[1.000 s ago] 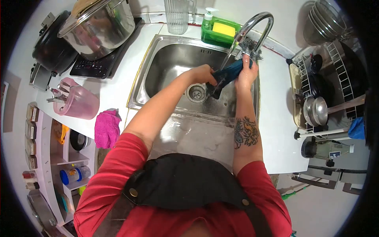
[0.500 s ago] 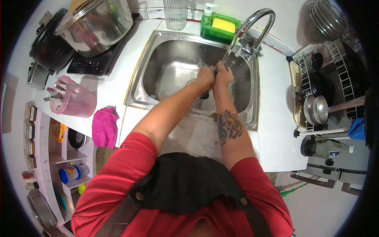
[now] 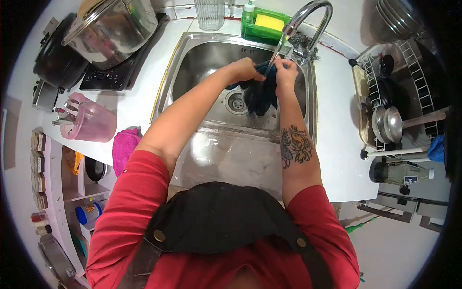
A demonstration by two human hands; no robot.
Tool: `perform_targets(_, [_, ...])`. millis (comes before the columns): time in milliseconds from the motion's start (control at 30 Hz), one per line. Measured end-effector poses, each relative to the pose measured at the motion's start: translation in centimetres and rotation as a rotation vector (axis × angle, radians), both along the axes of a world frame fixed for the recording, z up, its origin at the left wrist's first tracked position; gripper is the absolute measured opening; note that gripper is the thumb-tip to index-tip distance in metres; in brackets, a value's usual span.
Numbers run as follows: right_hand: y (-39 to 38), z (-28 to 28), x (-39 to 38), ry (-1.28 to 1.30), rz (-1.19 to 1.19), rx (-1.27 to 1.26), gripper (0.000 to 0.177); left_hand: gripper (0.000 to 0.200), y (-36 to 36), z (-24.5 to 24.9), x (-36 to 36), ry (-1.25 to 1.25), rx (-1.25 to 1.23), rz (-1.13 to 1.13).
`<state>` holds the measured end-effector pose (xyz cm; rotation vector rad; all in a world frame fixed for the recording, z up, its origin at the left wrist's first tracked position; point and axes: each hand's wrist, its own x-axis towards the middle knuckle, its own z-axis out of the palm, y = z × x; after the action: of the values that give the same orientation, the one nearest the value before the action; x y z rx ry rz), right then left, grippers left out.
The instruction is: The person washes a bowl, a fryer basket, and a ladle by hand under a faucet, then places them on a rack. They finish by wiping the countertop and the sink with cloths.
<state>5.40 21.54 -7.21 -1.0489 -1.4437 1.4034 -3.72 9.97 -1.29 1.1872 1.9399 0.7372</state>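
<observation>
Over the steel sink (image 3: 202, 58), both my hands grip a dark blue cloth (image 3: 262, 94) that hangs down toward the drain (image 3: 236, 101). My left hand (image 3: 245, 70) holds its upper left part, my right hand (image 3: 285, 72) its upper right part, close under the curved tap (image 3: 308, 19). A thin stream of water runs from the spout onto the cloth between my hands.
A green soap tray with a yellow sponge (image 3: 269, 21) and a ribbed glass (image 3: 209, 12) stand behind the sink. Left: a steel pot (image 3: 115, 29) on a cooktop, a pink jug (image 3: 89, 123), a pink cloth (image 3: 124, 147). Right: a dish rack (image 3: 404, 96) with pans.
My hands were pressed together low in the basin squeezing the cloth; now they have risen toward the tap and spread apart, and the cloth hangs open below them.
</observation>
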Motion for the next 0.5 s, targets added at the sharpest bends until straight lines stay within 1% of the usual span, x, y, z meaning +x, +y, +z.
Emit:
perform_targets(33, [-0.5,-0.2,0.2,-0.144,0.007,-0.051,0.040,0.033,0.2,0.5,0.2,-0.115,0.090,0.029])
perform_targets(67, [-1.0,-0.5,0.5,-0.289,0.016,-0.100,0.043,0.033,0.5,0.9,0.6,-0.114,0.090,0.028])
perform_targets(100, [-2.2,-0.1,0.8,-0.309,0.026,-0.134,0.051,0.034,1.1,1.1,1.1,-0.005,0.162,0.061])
perform_targets(133, [-3.0,0.7,1.2,-0.309,0.028,-0.130,0.051,0.036,1.8,1.1,1.5,0.105,0.235,0.095])
perform_targets(167, [-3.8,1.6,1.6,-0.068,0.167,-0.454,0.055,0.041,2.3,0.9,1.7,0.409,0.272,0.041])
perform_targets(200, [-4.2,2.0,1.8,0.182,0.302,-0.776,0.060,0.041,2.5,1.1,2.1,0.408,0.271,0.043])
perform_targets(233, [-4.1,0.9,1.9,0.248,0.407,-0.848,0.072,0.043,2.8,1.4,2.4,0.437,0.297,0.042])
perform_targets(267, [-4.2,0.6,1.9,0.251,0.407,-0.846,0.072,0.045,3.0,1.6,2.5,0.468,0.324,0.041])
perform_targets(333, [-4.9,1.4,1.9,0.275,0.233,-0.487,0.073,0.045,2.3,3.6,2.4,0.489,0.282,0.023])
perform_targets(367, [-4.6,2.0,2.2,0.458,0.365,-0.422,0.067,0.045,1.7,4.7,2.3,0.504,0.233,0.006])
perform_targets(400, [-4.4,2.9,2.3,0.458,0.364,-0.424,0.067,0.045,1.5,5.5,2.2,0.503,0.232,0.005])
perform_targets(467, [-4.2,4.4,2.5,0.609,0.696,-0.308,0.062,0.045,1.4,6.5,1.5,0.450,0.226,-0.097])
perform_targets(500, [-4.1,4.4,2.4,0.515,0.684,-0.406,0.059,0.038,1.6,6.3,0.9,0.407,0.316,-0.066])
